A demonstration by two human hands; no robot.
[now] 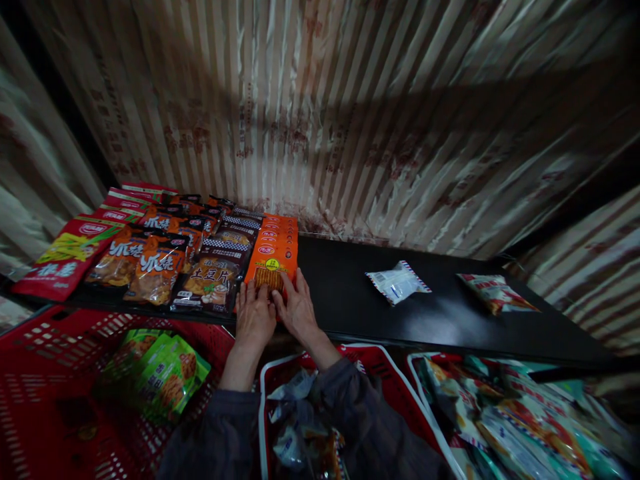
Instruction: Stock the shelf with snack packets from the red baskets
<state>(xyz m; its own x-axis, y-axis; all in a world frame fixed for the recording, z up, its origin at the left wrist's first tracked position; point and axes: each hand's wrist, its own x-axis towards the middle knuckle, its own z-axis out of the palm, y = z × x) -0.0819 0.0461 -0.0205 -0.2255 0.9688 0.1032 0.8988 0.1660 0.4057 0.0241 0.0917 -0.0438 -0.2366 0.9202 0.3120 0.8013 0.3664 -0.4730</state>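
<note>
My left hand and my right hand lie side by side, fingers stretched out, on the front orange snack packet. Behind it, several more orange packets overlap in a row running toward the back of the black shelf. Touching this row on the left are dark brown potato-chip packets. Farther left come black-and-orange snack bags and red-and-green bags, also layered in rows. The lower edge of the front orange packet is partly hidden by my hands.
A white packet and a red-and-white packet lie singly on the shelf's right half. Below stand red baskets: the left basket holds green packets, the middle basket clear-wrapped ones, the right several mixed bags. Striped sheeting hangs behind.
</note>
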